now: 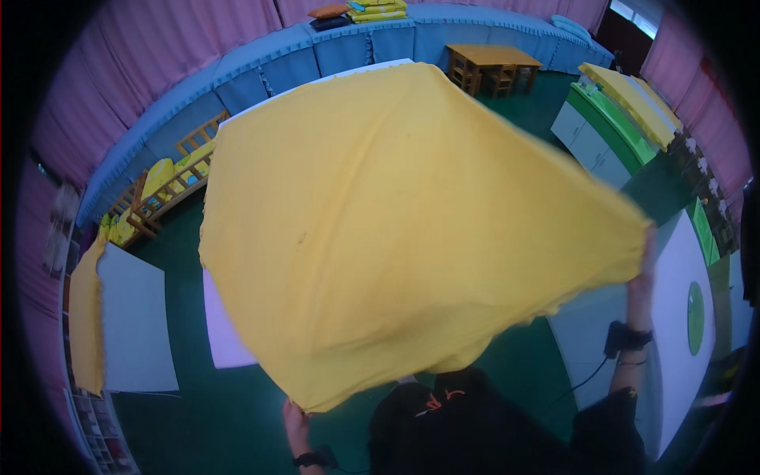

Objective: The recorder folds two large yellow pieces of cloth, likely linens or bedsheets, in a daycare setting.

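A large yellow cloth with a gathered edge spreads wide in front of me. Its far side lies over a flat white board, whose pale edges show at the far rim and lower left. My left hand is closed on the near left corner of the cloth. Raised out to the right, my right hand grips the right corner; it is blurred, and the cloth partly hides its fingers. Between my hands the near edge hangs in a loose curve, lifted off the board. Black bands sit on both my wrists.
Another pale board with yellow cloth stands at the left. Beyond are a wooden crib, a blue-covered bench and a small wooden table. To the right are a green-topped cabinet and a white surface.
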A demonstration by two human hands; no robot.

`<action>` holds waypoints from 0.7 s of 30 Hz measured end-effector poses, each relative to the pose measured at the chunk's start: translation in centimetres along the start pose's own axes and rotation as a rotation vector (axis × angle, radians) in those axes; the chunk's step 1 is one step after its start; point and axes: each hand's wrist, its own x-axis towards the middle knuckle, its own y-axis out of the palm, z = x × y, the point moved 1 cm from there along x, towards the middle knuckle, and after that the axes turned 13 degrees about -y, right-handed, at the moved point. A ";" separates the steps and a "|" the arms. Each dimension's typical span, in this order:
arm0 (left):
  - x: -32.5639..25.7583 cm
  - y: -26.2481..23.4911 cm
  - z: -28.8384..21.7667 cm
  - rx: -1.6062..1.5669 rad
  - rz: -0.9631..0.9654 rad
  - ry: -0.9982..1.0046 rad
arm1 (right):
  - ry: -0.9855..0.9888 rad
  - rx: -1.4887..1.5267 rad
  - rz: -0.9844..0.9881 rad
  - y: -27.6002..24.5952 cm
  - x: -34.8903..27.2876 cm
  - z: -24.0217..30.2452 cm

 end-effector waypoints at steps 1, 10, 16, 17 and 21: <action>0.3 1.1 -0.2 0.047 0.021 -0.012 | -0.009 0.003 -0.003 3.7 -1.5 2.0; 0.7 2.6 2.9 0.053 -0.080 -0.078 | 0.142 -0.114 0.228 -0.4 -5.0 -9.3; -2.1 -5.7 2.6 -0.179 -0.340 0.156 | 0.143 -0.082 -0.081 -17.1 -6.5 -9.5; -2.4 -6.9 2.6 -0.174 -0.349 0.154 | 0.170 -0.121 -0.168 -19.3 -7.4 -10.2; -3.2 -10.1 0.7 -0.111 -0.354 0.326 | 0.294 -0.244 -0.314 -30.8 -13.5 -13.2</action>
